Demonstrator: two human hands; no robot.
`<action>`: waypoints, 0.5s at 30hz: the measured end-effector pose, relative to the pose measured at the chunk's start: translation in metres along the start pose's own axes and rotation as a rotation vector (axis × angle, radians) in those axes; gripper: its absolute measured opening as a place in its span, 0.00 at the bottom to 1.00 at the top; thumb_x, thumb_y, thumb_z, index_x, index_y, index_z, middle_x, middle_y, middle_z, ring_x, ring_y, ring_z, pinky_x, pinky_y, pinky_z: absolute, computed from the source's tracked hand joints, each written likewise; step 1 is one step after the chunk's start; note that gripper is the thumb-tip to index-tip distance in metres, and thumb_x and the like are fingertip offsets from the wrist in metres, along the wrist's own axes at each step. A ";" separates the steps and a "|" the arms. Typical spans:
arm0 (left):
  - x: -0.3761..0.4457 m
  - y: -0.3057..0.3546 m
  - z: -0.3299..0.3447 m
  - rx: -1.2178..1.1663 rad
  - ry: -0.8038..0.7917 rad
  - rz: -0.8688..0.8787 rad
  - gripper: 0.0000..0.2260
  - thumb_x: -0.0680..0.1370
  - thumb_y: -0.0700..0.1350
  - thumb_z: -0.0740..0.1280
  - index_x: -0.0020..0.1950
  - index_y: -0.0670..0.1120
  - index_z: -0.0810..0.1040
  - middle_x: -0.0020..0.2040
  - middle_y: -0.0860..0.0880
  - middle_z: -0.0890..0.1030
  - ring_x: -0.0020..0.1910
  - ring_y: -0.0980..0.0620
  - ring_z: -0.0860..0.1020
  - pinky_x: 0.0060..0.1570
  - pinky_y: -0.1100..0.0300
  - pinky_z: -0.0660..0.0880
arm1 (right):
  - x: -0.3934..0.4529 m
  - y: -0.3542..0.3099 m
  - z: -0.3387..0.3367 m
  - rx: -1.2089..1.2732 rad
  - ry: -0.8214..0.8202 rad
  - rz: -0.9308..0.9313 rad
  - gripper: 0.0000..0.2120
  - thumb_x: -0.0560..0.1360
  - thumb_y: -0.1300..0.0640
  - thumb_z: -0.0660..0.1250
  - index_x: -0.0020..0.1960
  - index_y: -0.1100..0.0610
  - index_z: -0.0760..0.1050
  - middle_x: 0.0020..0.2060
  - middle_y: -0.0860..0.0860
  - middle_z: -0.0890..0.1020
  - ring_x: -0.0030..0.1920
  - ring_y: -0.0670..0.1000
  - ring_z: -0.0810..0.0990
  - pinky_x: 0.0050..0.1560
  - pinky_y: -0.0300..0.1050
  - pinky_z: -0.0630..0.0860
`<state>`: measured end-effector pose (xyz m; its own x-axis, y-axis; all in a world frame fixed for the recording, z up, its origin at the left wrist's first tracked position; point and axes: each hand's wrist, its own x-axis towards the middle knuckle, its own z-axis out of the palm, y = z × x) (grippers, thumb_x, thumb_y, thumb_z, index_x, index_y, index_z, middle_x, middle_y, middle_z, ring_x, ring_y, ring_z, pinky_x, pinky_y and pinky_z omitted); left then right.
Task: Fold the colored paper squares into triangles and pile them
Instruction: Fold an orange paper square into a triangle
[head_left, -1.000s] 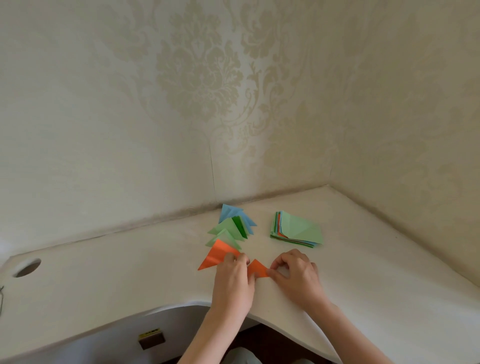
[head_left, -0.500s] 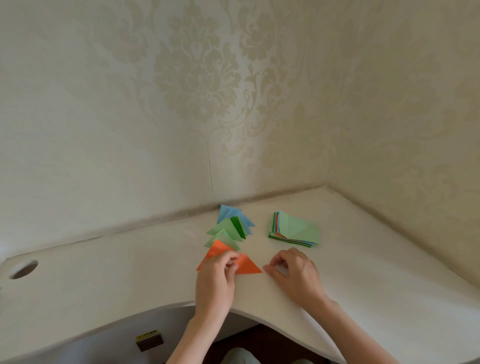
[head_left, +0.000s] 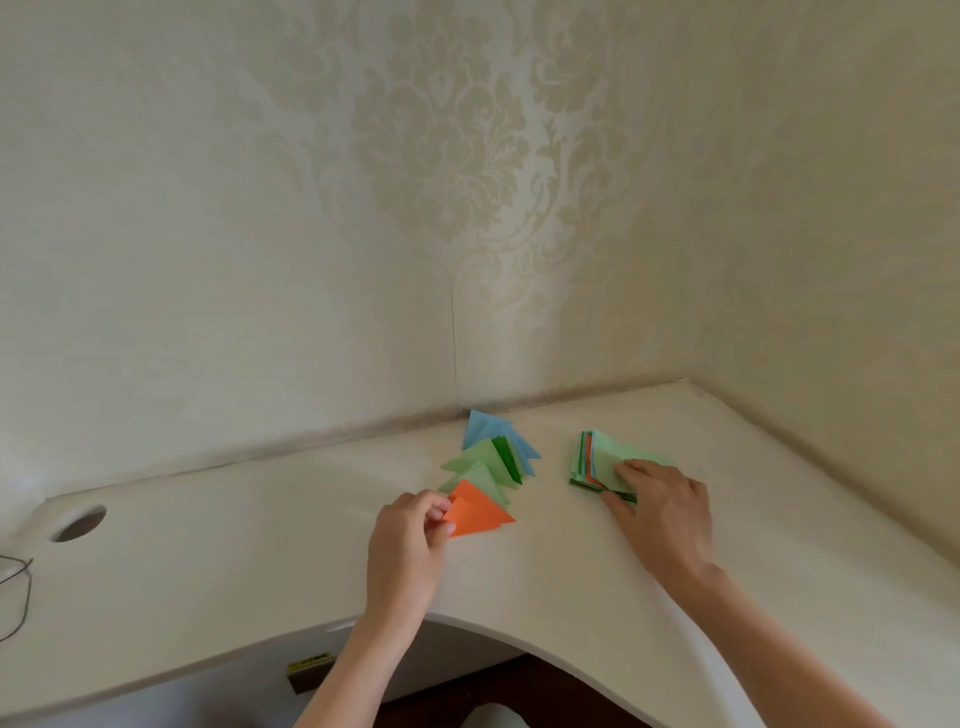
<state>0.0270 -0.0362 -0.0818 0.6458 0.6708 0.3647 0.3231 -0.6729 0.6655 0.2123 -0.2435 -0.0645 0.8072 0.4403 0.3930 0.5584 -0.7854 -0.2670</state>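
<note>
Orange triangle (head_left: 475, 517) lies flat on the white desk (head_left: 260, 545), its left corner pinched between thumb and curled fingers of the left hand (head_left: 408, 545). Just beyond that hand's fingertips: overlapping pile of folded triangles (head_left: 491, 460) (light green nearest, then dark green, blue farthest), the orange piece touching its near edge. Right hand (head_left: 662, 512) rests with fingers extended on the stack of unfolded squares (head_left: 597, 462), top sheet light green, orange and green edges showing at the stack's left side; thumb at the stack's near edge (grip on a sheet: cannot tell). Hands well apart.
</note>
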 end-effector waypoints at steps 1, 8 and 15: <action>0.003 -0.001 0.002 0.001 0.003 0.010 0.10 0.70 0.38 0.74 0.45 0.52 0.80 0.40 0.59 0.77 0.43 0.55 0.76 0.39 0.65 0.70 | 0.000 -0.001 0.001 -0.008 0.003 0.000 0.15 0.75 0.49 0.68 0.60 0.53 0.79 0.60 0.49 0.80 0.61 0.55 0.75 0.59 0.50 0.63; 0.013 -0.006 0.010 0.016 0.032 0.058 0.08 0.71 0.38 0.74 0.45 0.50 0.82 0.42 0.58 0.78 0.44 0.54 0.75 0.42 0.62 0.72 | -0.003 -0.002 0.013 0.013 0.131 -0.056 0.03 0.70 0.57 0.75 0.43 0.50 0.85 0.45 0.47 0.85 0.47 0.55 0.81 0.51 0.51 0.68; 0.011 0.000 0.010 0.081 0.032 0.126 0.04 0.73 0.41 0.73 0.44 0.50 0.83 0.43 0.56 0.78 0.44 0.54 0.72 0.43 0.62 0.71 | -0.002 0.002 0.008 0.111 0.106 -0.081 0.01 0.70 0.53 0.75 0.41 0.49 0.85 0.46 0.46 0.85 0.47 0.55 0.81 0.48 0.48 0.68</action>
<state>0.0407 -0.0321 -0.0843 0.6626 0.5886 0.4632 0.2965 -0.7741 0.5594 0.2133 -0.2426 -0.0729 0.7374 0.4475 0.5060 0.6432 -0.6939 -0.3237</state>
